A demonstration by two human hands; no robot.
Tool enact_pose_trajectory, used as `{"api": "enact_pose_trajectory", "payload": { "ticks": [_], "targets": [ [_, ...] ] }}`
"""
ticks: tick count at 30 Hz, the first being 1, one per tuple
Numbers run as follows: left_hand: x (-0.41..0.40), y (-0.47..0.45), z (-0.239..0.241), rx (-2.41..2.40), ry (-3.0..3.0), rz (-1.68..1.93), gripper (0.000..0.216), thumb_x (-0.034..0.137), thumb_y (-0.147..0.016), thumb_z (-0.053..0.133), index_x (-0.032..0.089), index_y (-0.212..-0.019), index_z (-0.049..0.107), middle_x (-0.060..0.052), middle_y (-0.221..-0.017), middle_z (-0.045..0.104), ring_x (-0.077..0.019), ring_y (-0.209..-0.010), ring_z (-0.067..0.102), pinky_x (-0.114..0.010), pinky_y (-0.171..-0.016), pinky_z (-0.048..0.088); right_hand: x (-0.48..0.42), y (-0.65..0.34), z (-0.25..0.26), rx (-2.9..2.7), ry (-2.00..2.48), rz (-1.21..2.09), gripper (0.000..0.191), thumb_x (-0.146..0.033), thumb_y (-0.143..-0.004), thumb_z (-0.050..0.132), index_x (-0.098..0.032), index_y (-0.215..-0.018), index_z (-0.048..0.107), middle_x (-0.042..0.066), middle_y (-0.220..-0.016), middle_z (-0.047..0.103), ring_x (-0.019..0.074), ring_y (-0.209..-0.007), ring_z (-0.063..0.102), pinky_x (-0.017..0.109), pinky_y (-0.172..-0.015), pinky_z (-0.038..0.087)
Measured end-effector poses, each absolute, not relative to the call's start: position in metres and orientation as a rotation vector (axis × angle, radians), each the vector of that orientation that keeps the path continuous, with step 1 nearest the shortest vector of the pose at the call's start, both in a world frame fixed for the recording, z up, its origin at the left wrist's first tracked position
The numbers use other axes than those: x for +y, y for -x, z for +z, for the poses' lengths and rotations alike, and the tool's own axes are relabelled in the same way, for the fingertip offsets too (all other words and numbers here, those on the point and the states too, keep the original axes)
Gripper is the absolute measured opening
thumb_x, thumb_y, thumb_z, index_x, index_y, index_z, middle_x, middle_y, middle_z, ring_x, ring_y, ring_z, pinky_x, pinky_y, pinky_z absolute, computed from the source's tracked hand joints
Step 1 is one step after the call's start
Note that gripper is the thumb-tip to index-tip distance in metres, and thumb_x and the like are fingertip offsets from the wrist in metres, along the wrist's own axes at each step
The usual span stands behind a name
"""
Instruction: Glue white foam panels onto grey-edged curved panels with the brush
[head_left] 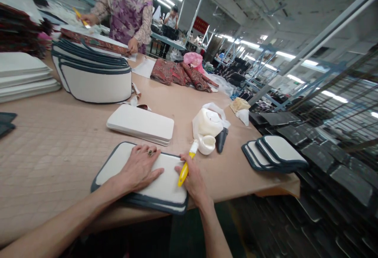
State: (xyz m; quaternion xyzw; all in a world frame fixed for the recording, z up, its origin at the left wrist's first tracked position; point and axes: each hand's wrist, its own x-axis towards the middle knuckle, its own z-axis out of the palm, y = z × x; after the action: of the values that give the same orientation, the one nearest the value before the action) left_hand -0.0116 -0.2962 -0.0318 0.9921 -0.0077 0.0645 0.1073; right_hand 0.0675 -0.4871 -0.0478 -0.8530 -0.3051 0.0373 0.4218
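Note:
My left hand (140, 167) lies flat, fingers spread, on a white panel with dark blue edging (118, 161) at the near edge of the table. My right hand (191, 175) is closed round a yellow-handled brush (186, 165) whose white tip points up and away, just past the panel's right edge. Under the top panel lies at least one more like it. A white glue pot (207, 143) stands just beyond the brush tip.
A stack of plain white boards (141, 123) lies behind the panel. Edged panels (273, 153) sit at the table's right corner, a fanned pile (94, 73) at back left. A person in a patterned apron (126, 12) works across the table. Dark wire racks (339, 159) fill the right.

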Motion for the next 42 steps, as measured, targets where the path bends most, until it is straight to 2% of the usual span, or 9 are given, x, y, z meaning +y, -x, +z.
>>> {"api": "enact_pose_trajectory", "payload": {
  "ticks": [5, 15, 20, 24, 27, 33, 37, 42],
  "targets": [
    [-0.296, 0.012, -0.036, -0.031, -2.861, 0.24, 0.04, 0.04, -0.081, 0.052, 0.018, -0.114, 0.05, -0.008, -0.12, 0.05, -0.0257, -0.114, 0.039, -0.044, -0.102, 0.016, -0.485, -0.069, -0.053, -0.657, 2.112, 0.103, 0.021, -0.022, -0.076, 0.055, -0.021, -0.097, 0.052, 0.002, -0.093, 0.056, 0.0186, -0.086, 0.054, 0.032, -0.079, 0.042],
    [-0.299, 0.006, -0.038, 0.088, -2.837, 0.247, 0.029, 0.032, -0.082, 0.054, 0.02, -0.108, 0.052, -0.007, -0.11, 0.053, -0.0258, -0.108, 0.041, -0.043, -0.095, 0.025, -0.478, -0.07, -0.063, -0.515, 2.112, 0.099, 0.016, -0.026, -0.078, 0.054, -0.021, -0.093, 0.053, 0.001, -0.087, 0.056, 0.0166, -0.076, 0.054, 0.029, -0.07, 0.042],
    [-0.301, 0.004, -0.041, 0.125, -2.853, 0.254, 0.024, 0.03, -0.085, 0.051, 0.018, -0.106, 0.053, -0.008, -0.108, 0.054, -0.0265, -0.107, 0.042, -0.045, -0.095, 0.026, -0.472, -0.068, -0.061, -0.506, 2.164, -0.024, 0.012, -0.029, -0.083, 0.049, -0.021, -0.087, 0.056, 0.003, -0.085, 0.056, 0.0186, -0.079, 0.053, 0.031, -0.073, 0.042],
    [-0.299, 0.008, -0.042, 0.054, -2.782, 0.326, 0.028, 0.025, -0.087, 0.047, 0.021, -0.114, 0.051, -0.006, -0.119, 0.051, -0.0247, -0.115, 0.038, -0.046, -0.102, 0.019, -0.484, -0.058, -0.058, -0.487, 2.215, -0.206, 0.029, -0.036, -0.085, 0.047, -0.018, -0.107, 0.055, 0.01, -0.099, 0.055, 0.0237, -0.095, 0.05, 0.037, -0.082, 0.04],
    [-0.297, 0.012, -0.04, -0.013, -2.699, 0.357, 0.031, 0.019, -0.085, 0.045, 0.025, -0.114, 0.053, -0.004, -0.123, 0.05, -0.0235, -0.119, 0.036, -0.046, -0.105, 0.016, -0.497, -0.05, -0.067, -0.562, 2.297, -0.212, 0.035, -0.038, -0.083, 0.051, -0.019, -0.112, 0.055, 0.008, -0.09, 0.059, 0.0242, -0.089, 0.053, 0.036, -0.078, 0.043],
    [-0.295, 0.015, -0.03, -0.021, -2.601, 0.309, 0.031, 0.015, -0.078, 0.05, 0.024, -0.107, 0.057, -0.003, -0.115, 0.053, -0.0232, -0.113, 0.038, -0.044, -0.104, 0.02, -0.498, -0.055, -0.069, -0.545, 2.28, -0.102, 0.025, -0.033, -0.075, 0.059, -0.02, -0.096, 0.059, 0.006, -0.086, 0.06, 0.022, -0.08, 0.058, 0.032, -0.071, 0.046],
    [-0.294, 0.017, -0.026, -0.014, -2.552, 0.295, 0.028, 0.018, -0.077, 0.053, 0.023, -0.104, 0.057, -0.003, -0.112, 0.053, -0.0238, -0.11, 0.039, -0.043, -0.101, 0.023, -0.489, -0.062, -0.049, -0.503, 2.146, 0.005, 0.02, -0.03, -0.066, 0.065, -0.021, -0.08, 0.054, -0.001, -0.073, 0.055, 0.0175, -0.068, 0.057, 0.028, -0.063, 0.047],
    [-0.294, 0.017, -0.036, 0.045, -2.489, 0.399, 0.039, 0.01, -0.068, 0.051, 0.023, -0.105, 0.055, -0.004, -0.108, 0.053, -0.0242, -0.106, 0.04, -0.041, -0.095, 0.029, -0.49, -0.054, -0.044, -0.336, 1.897, 0.073, 0.03, -0.037, -0.066, 0.066, -0.022, -0.086, 0.048, -0.002, -0.072, 0.055, 0.015, -0.063, 0.056, 0.027, -0.06, 0.048]
  ]
}}
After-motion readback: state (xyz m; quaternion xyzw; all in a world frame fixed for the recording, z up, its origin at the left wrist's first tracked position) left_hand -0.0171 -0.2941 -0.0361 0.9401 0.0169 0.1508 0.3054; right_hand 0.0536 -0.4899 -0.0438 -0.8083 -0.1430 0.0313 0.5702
